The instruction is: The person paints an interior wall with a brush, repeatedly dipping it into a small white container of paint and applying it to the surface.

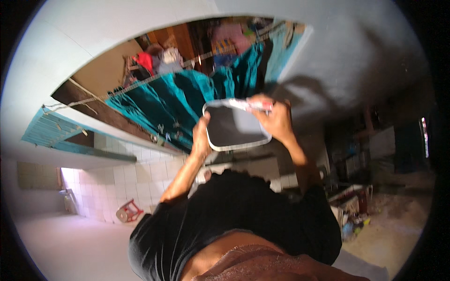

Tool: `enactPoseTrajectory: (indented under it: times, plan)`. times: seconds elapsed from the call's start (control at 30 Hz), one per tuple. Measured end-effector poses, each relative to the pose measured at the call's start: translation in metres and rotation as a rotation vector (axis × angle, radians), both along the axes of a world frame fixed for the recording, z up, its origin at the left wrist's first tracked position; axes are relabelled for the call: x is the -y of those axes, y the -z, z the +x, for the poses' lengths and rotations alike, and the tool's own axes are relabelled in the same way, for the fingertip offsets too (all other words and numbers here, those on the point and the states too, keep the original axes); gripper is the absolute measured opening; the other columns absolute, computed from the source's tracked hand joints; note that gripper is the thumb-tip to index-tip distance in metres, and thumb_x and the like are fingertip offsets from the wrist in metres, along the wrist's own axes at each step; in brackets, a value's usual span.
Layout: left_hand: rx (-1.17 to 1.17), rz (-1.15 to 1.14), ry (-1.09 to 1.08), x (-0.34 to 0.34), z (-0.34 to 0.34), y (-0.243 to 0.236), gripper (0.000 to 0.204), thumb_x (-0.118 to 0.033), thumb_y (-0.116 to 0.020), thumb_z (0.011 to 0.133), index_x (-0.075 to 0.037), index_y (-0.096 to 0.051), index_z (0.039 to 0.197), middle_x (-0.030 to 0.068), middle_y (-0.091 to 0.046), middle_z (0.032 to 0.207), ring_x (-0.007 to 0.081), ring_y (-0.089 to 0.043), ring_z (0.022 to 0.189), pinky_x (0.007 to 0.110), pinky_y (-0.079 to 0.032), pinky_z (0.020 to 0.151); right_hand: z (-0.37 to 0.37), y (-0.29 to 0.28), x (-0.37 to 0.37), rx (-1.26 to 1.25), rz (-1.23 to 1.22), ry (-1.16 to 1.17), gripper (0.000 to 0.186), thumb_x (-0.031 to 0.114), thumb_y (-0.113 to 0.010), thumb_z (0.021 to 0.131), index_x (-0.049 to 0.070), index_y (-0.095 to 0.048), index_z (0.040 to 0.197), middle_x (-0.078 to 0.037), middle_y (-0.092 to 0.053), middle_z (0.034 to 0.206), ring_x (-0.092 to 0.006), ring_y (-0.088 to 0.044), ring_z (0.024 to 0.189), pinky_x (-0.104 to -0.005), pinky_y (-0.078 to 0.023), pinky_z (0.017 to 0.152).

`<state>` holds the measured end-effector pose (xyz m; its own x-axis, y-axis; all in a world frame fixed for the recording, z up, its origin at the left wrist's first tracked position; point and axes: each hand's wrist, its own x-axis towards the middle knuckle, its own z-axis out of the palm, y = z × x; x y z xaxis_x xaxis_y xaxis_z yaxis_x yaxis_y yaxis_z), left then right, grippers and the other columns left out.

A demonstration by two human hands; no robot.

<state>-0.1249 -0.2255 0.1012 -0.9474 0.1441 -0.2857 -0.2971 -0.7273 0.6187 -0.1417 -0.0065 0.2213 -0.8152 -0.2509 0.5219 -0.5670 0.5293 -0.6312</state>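
Observation:
Held up in front of me is a rounded-square panel point(229, 129) with a white rim and a dark grey face; a lighter patch shows at its upper right. It may be a mirror or a shallow tray, but I cannot tell. My left hand point(201, 136) is closed on its left edge, thumb over the rim. My right hand point(275, 121) is at the upper right corner, its fingers closed on a small red-and-white thing point(265, 106) against the rim. Blur hides what kind of thing this is.
Beyond the panel, a teal curtain point(183, 89) hangs from a line across a wall opening, with piled clothes point(159, 61) behind it. A red stool point(130, 211) stands on the floor at left. Various goods point(354, 225) lie on the floor at right.

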Motion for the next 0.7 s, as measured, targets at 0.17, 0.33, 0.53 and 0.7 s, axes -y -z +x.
enactPoseTrajectory:
  times: [0.17,0.33,0.53,0.7]
  plan:
    - [0.016,-0.105,-0.081,0.002,0.001,-0.001,0.055,-0.039,-0.055,0.098,0.005,-0.052,0.131,0.0156,-0.062,0.122,0.0257,-0.064,0.105,0.038,-0.053,0.093,0.007,-0.021,-0.009,-0.246,-0.117,0.011,0.016,0.007,-0.078,0.078,0.002,-0.07,0.091,-0.013,-0.073,0.091,-0.0276,-0.073,0.078,-0.0334,-0.055,0.065]
    - [-0.011,-0.13,-0.088,0.011,-0.008,0.012,0.058,-0.041,-0.057,0.097,0.005,-0.051,0.132,0.0158,-0.062,0.125,0.0244,-0.063,0.109,0.037,-0.05,0.097,0.015,-0.031,-0.007,0.044,-0.193,-0.155,0.012,0.004,-0.076,0.077,0.002,-0.07,0.088,-0.013,-0.072,0.082,-0.0207,-0.07,0.068,-0.03,-0.052,0.063]
    - [-0.027,-0.063,-0.099,0.011,-0.008,0.007,0.06,-0.041,-0.057,0.097,0.005,-0.048,0.135,0.0164,-0.059,0.13,0.0258,-0.062,0.113,0.038,-0.049,0.1,0.007,-0.008,-0.005,0.357,-0.21,-0.475,0.011,0.007,-0.074,0.083,-0.002,-0.069,0.086,-0.008,-0.071,0.076,-0.011,-0.064,0.065,-0.0284,-0.05,0.06]
    - [-0.003,-0.039,-0.114,0.022,-0.007,0.017,0.062,-0.043,-0.059,0.096,0.004,-0.049,0.135,0.0162,-0.06,0.129,0.0256,-0.062,0.112,0.038,-0.049,0.1,-0.001,-0.033,0.001,0.403,-0.4,-0.414,0.009,0.003,-0.073,0.084,-0.003,-0.067,0.087,-0.007,-0.07,0.079,-0.0108,-0.063,0.068,-0.0264,-0.05,0.062]
